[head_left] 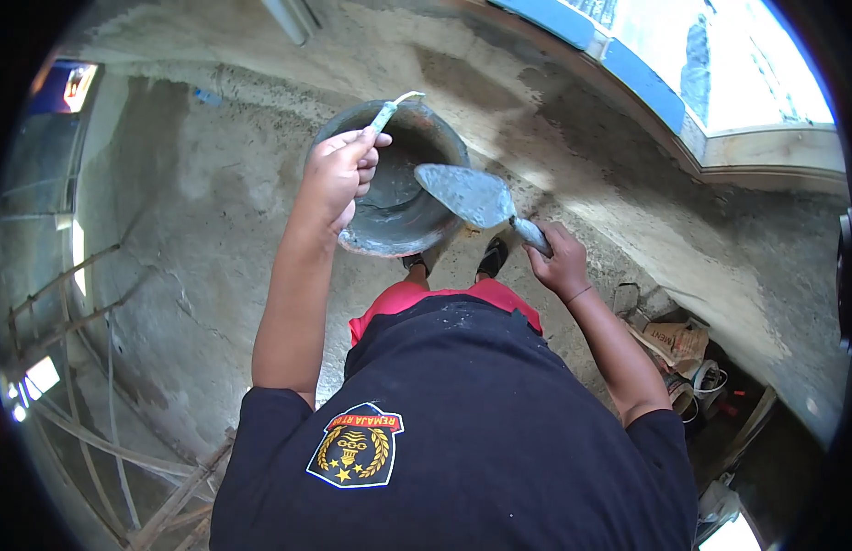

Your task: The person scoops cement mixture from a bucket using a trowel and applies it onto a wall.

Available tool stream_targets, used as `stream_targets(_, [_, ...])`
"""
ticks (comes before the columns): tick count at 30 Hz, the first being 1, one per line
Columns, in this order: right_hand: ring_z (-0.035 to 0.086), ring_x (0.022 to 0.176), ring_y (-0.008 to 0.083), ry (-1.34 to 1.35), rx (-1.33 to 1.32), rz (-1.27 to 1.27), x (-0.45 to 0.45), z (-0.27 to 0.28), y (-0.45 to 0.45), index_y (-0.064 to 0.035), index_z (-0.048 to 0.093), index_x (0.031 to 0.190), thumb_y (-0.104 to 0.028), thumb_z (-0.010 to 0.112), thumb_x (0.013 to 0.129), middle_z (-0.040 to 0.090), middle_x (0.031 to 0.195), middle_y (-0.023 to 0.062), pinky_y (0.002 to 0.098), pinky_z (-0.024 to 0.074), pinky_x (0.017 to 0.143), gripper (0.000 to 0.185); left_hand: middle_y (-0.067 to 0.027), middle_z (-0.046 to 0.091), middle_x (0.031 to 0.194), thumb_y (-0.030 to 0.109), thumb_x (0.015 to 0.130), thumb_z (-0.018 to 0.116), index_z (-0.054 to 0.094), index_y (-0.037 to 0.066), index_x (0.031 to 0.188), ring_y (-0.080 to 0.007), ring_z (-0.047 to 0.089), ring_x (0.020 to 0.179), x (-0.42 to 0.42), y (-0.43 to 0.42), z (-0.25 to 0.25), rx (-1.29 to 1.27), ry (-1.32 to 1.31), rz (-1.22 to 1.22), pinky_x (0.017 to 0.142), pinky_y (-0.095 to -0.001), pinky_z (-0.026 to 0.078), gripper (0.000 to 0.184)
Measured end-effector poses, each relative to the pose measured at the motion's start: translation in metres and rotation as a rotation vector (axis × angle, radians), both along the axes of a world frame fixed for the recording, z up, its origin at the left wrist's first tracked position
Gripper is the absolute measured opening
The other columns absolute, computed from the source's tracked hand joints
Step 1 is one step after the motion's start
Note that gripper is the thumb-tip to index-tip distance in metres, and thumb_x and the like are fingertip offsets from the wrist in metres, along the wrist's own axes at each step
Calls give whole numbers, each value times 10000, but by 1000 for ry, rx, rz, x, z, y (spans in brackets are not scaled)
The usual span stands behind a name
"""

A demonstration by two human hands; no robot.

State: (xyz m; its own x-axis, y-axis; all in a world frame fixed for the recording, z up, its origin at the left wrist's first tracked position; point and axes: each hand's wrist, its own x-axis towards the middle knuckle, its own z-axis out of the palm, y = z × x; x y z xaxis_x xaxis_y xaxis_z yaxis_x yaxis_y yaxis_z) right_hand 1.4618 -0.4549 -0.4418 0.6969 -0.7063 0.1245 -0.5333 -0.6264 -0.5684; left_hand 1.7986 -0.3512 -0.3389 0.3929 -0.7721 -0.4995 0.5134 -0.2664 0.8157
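My left hand (338, 179) is closed round a short, pale, mortar-smeared stick-like tool (384, 115) with a thin bent tip, held over the left side of a round grey bucket (392, 245). My right hand (561, 260) grips the handle of a pointed trowel (467, 193). The trowel's blade is coated with grey residue and reaches over the bucket's right rim. Inside the bucket the walls are grey and wet-looking, with some dark grey material low down.
Rough cement wall (683, 230) runs along the right, below a blue-edged window frame (642, 83). A torn cement bag (678, 344) and small buckets (709, 378) lie at the lower right. Wooden poles (123, 450) stand at the lower left. My feet (492, 257) are just below the bucket.
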Motion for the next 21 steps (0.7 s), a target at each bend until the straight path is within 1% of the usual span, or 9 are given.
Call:
stream_targets(2, [620,739,288,142,18,-50,-22,-13,-2,-130,634,1007,-189,711,699,613,841,79,370,503,618,323,73,406,617,196,953,506,591,-19,955,8,292,475,-7,-5,-2,11,5,18,405,-157,204,231])
stream_targets(7, [621,738,287,130,-20,-77,-50,-27,-3,-128,633,1006,-195,712,698,612,843,76,371,505,616,325,72,397,615,189,946,512,585,-26,980,0,301,485,-26,-20,-11,19,2,11,412,-169,202,230])
stream_targets(12, [623,751,281,114,-49,-73,-67,-32,-18,-114,629,1026,-198,714,700,619,857,73,369,508,621,347,68,406,621,167,952,482,589,-34,976,-3,308,484,-42,-34,-11,17,17,19,414,-171,203,229])
stream_targets(13, [622,758,283,134,-47,-62,-69,-30,-21,-108,625,1036,-200,711,704,621,864,76,370,507,626,355,68,406,621,167,952,482,589,-34,976,-3,308,484,-45,-36,-12,18,21,21,414,-171,203,229])
stream_targets(15, [621,765,284,159,-51,-52,-74,-29,-27,-103,621,1046,-201,708,708,622,870,79,370,507,632,363,76,362,623,191,959,479,568,-29,1009,-6,269,485,-50,-42,-16,24,12,12,411,-175,180,243])
stream_targets(18, [617,781,296,216,-26,-38,-87,-35,-38,-100,613,1052,-198,698,718,618,875,94,383,504,656,358,78,360,619,189,960,475,571,-27,1003,-4,270,483,-61,-50,-22,36,15,21,406,-173,179,240])
stream_targets(21, [614,795,313,202,-62,-16,-93,-44,-49,-98,603,1058,-197,684,728,614,886,108,399,500,680,354,80,364,616,187,961,473,573,-29,997,-1,272,481,-75,-57,-32,50,51,33,402,-171,182,240])
